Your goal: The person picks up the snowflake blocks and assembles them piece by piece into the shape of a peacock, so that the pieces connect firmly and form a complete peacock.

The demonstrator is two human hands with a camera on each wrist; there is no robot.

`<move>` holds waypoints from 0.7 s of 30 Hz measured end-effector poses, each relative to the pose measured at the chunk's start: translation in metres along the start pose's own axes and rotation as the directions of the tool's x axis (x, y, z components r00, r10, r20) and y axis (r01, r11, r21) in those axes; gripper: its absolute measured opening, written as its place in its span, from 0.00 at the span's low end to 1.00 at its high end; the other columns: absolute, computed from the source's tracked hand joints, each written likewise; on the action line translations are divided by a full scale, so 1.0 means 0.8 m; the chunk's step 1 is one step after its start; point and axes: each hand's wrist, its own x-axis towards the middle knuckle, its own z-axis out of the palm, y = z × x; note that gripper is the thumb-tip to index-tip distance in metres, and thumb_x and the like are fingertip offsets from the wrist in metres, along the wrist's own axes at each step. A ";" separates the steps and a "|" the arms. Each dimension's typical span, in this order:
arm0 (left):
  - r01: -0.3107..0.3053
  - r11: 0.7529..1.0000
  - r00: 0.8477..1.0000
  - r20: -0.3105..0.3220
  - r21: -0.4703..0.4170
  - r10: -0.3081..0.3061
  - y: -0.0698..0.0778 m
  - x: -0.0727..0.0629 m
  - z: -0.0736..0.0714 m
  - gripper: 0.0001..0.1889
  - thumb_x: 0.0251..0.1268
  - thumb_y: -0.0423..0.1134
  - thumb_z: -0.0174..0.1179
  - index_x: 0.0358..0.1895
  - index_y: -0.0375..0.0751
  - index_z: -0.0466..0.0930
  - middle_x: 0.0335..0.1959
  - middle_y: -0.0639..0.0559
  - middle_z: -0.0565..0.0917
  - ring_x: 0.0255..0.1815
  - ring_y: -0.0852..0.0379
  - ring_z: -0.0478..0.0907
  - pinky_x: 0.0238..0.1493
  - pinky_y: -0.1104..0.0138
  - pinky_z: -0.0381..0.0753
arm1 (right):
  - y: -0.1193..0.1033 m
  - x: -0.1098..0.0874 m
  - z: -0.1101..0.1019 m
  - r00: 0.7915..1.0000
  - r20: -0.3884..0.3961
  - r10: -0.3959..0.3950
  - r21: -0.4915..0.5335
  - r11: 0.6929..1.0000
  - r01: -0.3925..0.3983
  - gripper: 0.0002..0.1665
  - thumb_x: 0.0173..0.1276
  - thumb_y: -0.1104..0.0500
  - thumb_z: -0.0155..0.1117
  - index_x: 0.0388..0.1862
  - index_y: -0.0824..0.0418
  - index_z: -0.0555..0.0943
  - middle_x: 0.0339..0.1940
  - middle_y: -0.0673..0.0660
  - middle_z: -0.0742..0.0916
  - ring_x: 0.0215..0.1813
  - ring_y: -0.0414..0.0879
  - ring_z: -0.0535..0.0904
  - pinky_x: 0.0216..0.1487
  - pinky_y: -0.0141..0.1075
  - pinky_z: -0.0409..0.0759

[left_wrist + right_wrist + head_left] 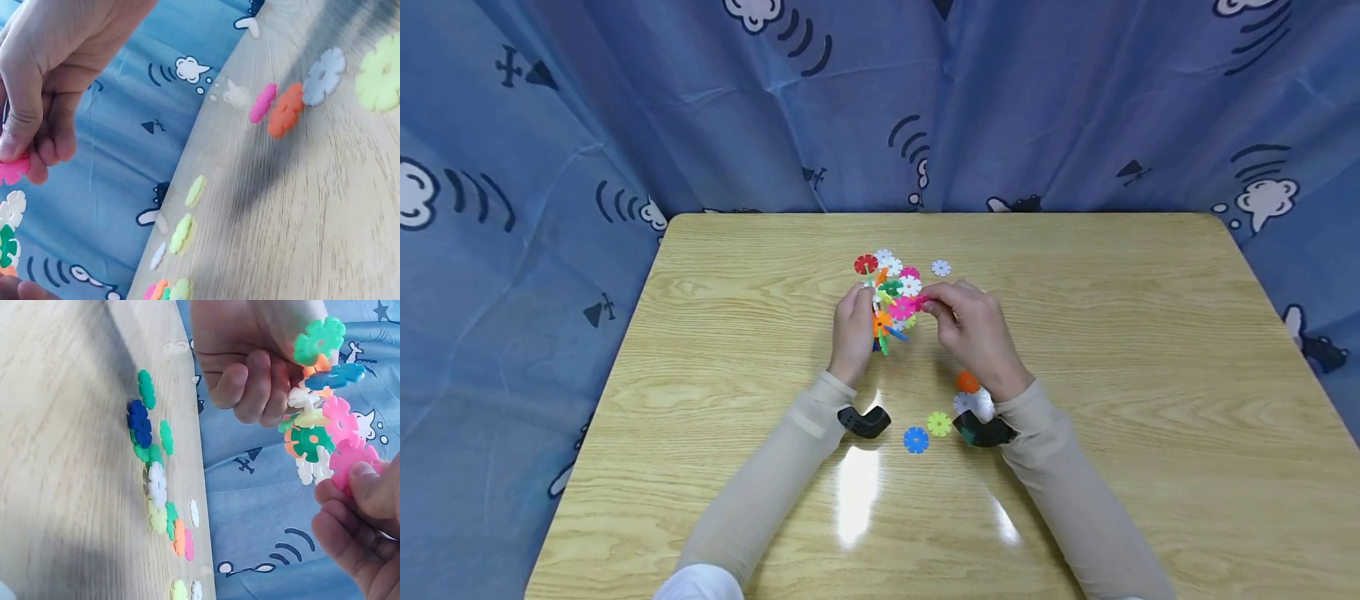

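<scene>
My left hand (852, 333) grips a built cluster of plastic snowflake discs in several colours. In the right wrist view the cluster shows a dark green disc (310, 444), a blue disc (334, 376) and a light green disc (319, 341) at one end. Between thumb and fingers, my right hand (973, 333) pinches a pink snowflake disc (350, 464) at the cluster's side. Another pink disc (340, 422) sits right beside it in the cluster. Whether the two pink discs are slotted together, I cannot tell. Part of the cluster is hidden behind my left fingers.
Loose discs lie on the wooden table (737, 292): a blue one (916, 440) and a yellow-green one (939, 424) near me, an orange one (967, 382) by my right wrist. Farther back are a red disc (866, 264) and a white disc (941, 268). A blue curtain (880, 108) hangs behind.
</scene>
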 end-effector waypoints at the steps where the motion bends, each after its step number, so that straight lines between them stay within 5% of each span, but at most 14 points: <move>1: -0.004 1.000 1.000 0.001 0.005 0.004 0.000 0.000 -0.001 0.18 0.77 0.42 0.40 0.22 0.48 0.59 0.17 0.57 0.57 0.17 0.61 0.54 0.21 0.71 0.56 | 0.000 0.000 0.001 1.000 0.007 -0.004 -0.007 1.000 0.004 0.05 0.68 0.68 0.68 0.41 0.63 0.87 0.32 0.58 0.89 0.30 0.47 0.77 0.32 0.38 0.79; 6: -0.013 1.000 1.000 0.002 0.004 0.013 0.008 0.002 -0.004 0.17 0.75 0.43 0.40 0.23 0.48 0.60 0.16 0.57 0.60 0.14 0.61 0.58 0.17 0.71 0.60 | 0.003 -0.001 0.007 0.999 0.038 0.004 0.018 1.000 -0.005 0.06 0.69 0.68 0.67 0.43 0.63 0.87 0.34 0.57 0.89 0.32 0.47 0.79 0.34 0.39 0.79; 14: -0.046 0.998 0.997 0.055 -0.048 0.049 0.021 0.007 -0.010 0.17 0.75 0.42 0.42 0.22 0.45 0.61 0.20 0.56 0.63 0.18 0.61 0.60 0.22 0.71 0.62 | 0.006 0.002 0.003 0.995 0.018 0.103 0.222 0.969 -0.104 0.09 0.72 0.64 0.64 0.49 0.65 0.84 0.43 0.59 0.90 0.35 0.49 0.84 0.41 0.40 0.87; 21: -0.043 0.998 0.992 0.119 -0.053 0.049 0.018 0.006 -0.014 0.17 0.78 0.41 0.41 0.25 0.43 0.62 0.20 0.56 0.64 0.17 0.61 0.62 0.21 0.70 0.64 | 0.004 0.003 0.001 0.995 -0.005 0.105 0.210 0.973 -0.101 0.07 0.72 0.65 0.65 0.47 0.65 0.83 0.41 0.59 0.89 0.37 0.48 0.84 0.43 0.36 0.86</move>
